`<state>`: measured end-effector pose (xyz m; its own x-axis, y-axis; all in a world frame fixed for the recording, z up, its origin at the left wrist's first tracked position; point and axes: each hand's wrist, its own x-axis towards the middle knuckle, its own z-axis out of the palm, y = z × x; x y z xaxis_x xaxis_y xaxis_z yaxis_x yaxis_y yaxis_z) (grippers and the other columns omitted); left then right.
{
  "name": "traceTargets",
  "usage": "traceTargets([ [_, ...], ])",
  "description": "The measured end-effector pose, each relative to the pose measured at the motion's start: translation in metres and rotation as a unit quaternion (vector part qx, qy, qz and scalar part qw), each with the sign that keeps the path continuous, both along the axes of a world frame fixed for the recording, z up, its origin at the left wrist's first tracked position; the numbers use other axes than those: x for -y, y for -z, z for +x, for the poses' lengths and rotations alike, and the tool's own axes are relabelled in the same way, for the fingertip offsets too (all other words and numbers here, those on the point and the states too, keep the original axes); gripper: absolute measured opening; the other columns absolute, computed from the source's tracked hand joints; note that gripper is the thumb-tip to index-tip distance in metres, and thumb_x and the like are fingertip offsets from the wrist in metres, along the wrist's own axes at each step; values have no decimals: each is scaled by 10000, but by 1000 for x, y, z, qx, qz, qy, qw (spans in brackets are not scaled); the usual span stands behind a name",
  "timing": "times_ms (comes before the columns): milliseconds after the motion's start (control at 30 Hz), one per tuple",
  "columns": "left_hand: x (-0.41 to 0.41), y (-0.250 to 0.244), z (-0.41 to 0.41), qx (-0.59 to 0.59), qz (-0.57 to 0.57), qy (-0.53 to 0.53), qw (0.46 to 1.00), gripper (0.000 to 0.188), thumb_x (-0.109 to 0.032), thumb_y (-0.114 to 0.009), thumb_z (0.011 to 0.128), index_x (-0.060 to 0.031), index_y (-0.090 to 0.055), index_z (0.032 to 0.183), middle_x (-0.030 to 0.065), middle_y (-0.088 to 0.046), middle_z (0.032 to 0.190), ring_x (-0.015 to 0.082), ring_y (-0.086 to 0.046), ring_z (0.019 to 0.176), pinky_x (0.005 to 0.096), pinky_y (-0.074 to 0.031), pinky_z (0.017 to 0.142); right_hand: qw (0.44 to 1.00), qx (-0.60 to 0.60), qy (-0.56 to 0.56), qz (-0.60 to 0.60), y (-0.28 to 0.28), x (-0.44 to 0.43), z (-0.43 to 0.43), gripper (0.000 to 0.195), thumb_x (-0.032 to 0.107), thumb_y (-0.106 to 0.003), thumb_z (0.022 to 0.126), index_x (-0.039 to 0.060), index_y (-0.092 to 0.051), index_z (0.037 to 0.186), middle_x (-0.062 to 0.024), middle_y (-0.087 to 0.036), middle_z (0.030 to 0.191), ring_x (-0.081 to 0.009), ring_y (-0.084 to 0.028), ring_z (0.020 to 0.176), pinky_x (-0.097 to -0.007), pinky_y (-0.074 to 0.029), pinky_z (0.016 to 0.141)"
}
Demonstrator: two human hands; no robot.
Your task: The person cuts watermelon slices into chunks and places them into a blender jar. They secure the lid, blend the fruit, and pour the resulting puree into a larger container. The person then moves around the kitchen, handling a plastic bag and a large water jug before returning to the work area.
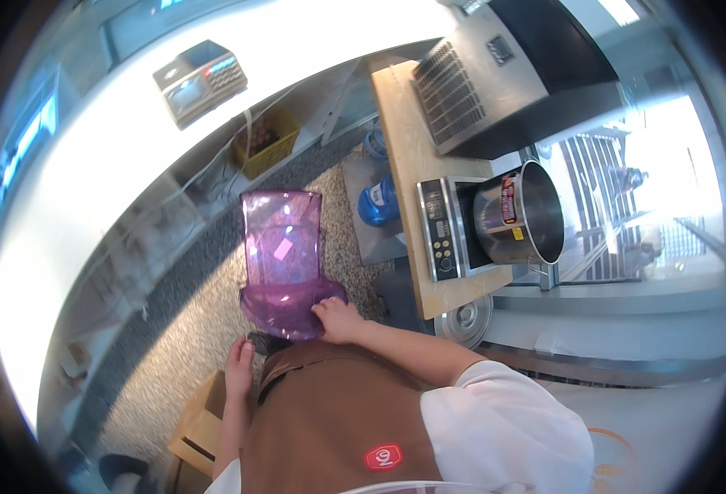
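Observation:
A translucent purple plastic stool or chair stands on the speckled floor, right in front of my brown apron. My right hand grips the near rounded edge of it, with the fingertips over the rim. At the lower left, my left hand hangs beside the apron with its fingers slightly bent; it appears to hold nothing and does not touch the purple plastic. A small pale label shows on or through the purple surface.
On a wooden bench at the right stand an induction cooker, a large steel pot and a metal appliance. Below are a blue water bottle and a lid. A cardboard box is lower left; a counter curves along the left.

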<state>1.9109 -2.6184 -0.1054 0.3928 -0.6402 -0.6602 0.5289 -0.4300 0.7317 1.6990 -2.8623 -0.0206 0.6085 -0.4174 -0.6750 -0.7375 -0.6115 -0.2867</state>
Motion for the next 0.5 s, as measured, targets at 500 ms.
traceTargets([
  [500,110,-41,-53,186,151,31,970,743,-200,-600,970,-80,-246,1612,221,-643,1282,297,-683,1066,392,-575,856,919,234,-56,313,73,108,-56,624,340,-782,846,19,-618,1355,-217,-651,1332,-357,-626,1229,-434,-502,1036],
])
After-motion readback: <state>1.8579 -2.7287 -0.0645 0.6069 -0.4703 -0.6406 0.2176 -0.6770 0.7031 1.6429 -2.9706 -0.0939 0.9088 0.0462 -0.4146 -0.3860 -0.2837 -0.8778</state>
